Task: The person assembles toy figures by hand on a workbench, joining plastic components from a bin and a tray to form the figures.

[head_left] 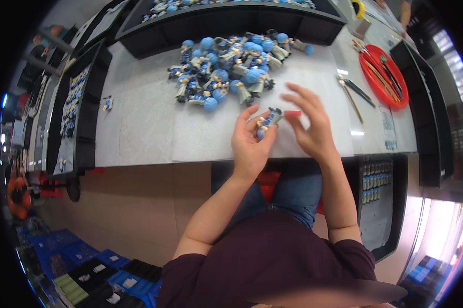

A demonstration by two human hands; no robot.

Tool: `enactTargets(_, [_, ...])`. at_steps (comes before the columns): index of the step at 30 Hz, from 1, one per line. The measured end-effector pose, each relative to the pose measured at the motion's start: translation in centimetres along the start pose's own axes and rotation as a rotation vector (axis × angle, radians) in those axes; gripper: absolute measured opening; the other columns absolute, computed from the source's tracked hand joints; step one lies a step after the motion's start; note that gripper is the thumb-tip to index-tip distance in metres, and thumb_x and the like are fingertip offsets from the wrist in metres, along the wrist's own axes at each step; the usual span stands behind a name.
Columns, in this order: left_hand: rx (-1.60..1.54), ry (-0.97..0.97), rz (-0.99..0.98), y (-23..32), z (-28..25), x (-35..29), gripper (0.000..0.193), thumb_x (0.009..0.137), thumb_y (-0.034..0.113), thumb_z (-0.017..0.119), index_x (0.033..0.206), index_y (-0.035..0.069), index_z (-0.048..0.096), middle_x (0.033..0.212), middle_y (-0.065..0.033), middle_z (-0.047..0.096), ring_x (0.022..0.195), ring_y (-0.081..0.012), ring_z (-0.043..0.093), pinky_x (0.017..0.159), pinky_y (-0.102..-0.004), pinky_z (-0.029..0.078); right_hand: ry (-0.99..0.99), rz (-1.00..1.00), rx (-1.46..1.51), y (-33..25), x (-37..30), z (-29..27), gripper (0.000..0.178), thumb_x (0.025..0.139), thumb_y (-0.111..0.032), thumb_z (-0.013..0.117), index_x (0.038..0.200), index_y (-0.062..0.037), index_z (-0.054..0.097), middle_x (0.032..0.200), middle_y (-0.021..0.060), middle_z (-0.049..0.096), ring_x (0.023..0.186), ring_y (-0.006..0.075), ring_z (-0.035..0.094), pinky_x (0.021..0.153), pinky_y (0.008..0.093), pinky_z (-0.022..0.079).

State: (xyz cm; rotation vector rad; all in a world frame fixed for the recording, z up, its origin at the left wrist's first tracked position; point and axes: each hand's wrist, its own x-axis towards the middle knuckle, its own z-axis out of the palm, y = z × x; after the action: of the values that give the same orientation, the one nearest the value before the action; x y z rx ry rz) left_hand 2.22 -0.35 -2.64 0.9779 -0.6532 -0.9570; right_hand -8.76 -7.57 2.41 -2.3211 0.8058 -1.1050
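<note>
My left hand (253, 145) is closed around a small toy figurine (269, 121) with a blue head and a grey-and-blue body. The figurine lies tilted, its blue head toward my palm and its dark feet pointing up and away. To the right, my right hand (311, 123) hovers with fingers spread, slightly blurred. At its thumb tip shows a small pinkish-red block (292, 113); whether the thumb touches it or it lies on the table, I cannot tell. Beyond both hands a heap of similar figurines (221, 66) lies on the white tabletop (144, 123).
A long black bin (231, 21) of figurines stands at the back. At left are a black tray (88, 113) of figurines and one loose figurine (107, 103). A red dish (402, 97) with brushes sits right, beside a loose brush (352, 100). Another black tray (378, 220) is below.
</note>
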Motion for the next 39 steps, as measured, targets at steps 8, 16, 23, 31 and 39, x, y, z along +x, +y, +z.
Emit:
enactTargets(8, [0.129,-0.142,0.004,-0.1,0.3,-0.5,0.044,0.082,-0.002,0.050,0.123,-0.003,0.034,0.112,-0.0180,0.051,0.095,-0.0178,0.054,0.078,-0.0252,0.046,-0.036,-0.190,0.019,2.5,-3.6,-2.3,0.028,0.064,0.009,0.058,0.090,-0.0010,0.059,0.091,0.0133,0.057,0.084,0.0282,0.056,0.071,0.0328,0.047])
enactTargets(16, [0.263,-0.068,0.073,-0.2,0.9,-0.8,0.036,0.084,0.000,0.045,0.120,-0.003,0.038,0.115,-0.0192,0.049,0.093,-0.0218,0.055,0.079,-0.0292,0.047,0.790,0.352,-0.138,10.3,-15.7,-17.0,0.022,0.075,0.006,0.056,0.096,0.0003,0.058,0.087,0.0091,0.061,0.078,0.0127,0.059,0.070,0.0212,0.047])
enactTargets(23, [0.404,-0.007,0.080,-0.9,1.3,-0.9,0.034,0.084,-0.001,0.046,0.117,-0.003,0.041,0.114,-0.0179,0.050,0.089,-0.0191,0.056,0.078,-0.0282,0.047,0.943,1.198,-0.795,24.5,-38.0,-27.4,0.022,0.075,-0.015,0.061,0.094,-0.0051,0.061,0.082,0.0113,0.063,0.076,0.0196,0.062,0.071,0.0294,0.047])
enactTargets(31, [0.483,0.041,0.077,-1.5,2.3,-0.7,0.033,0.083,-0.002,0.045,0.116,-0.003,0.043,0.113,-0.0170,0.051,0.087,-0.0174,0.056,0.077,-0.0266,0.048,0.729,1.614,-0.898,30.8,-47.0,-27.5,0.029,0.070,-0.020,0.060,0.096,-0.0091,0.062,0.092,0.0137,0.061,0.090,0.0281,0.058,0.080,0.0362,0.044])
enactTargets(39, [0.500,0.115,0.120,-0.8,1.3,-0.8,0.032,0.081,-0.002,0.049,0.113,-0.002,0.045,0.110,-0.0151,0.052,0.085,-0.0158,0.056,0.075,-0.0254,0.048,0.569,1.559,-0.798,35.1,-45.9,-25.7,0.032,0.068,-0.019,0.052,0.096,-0.0049,0.062,0.094,0.0214,0.059,0.094,0.0349,0.055,0.083,0.0388,0.042])
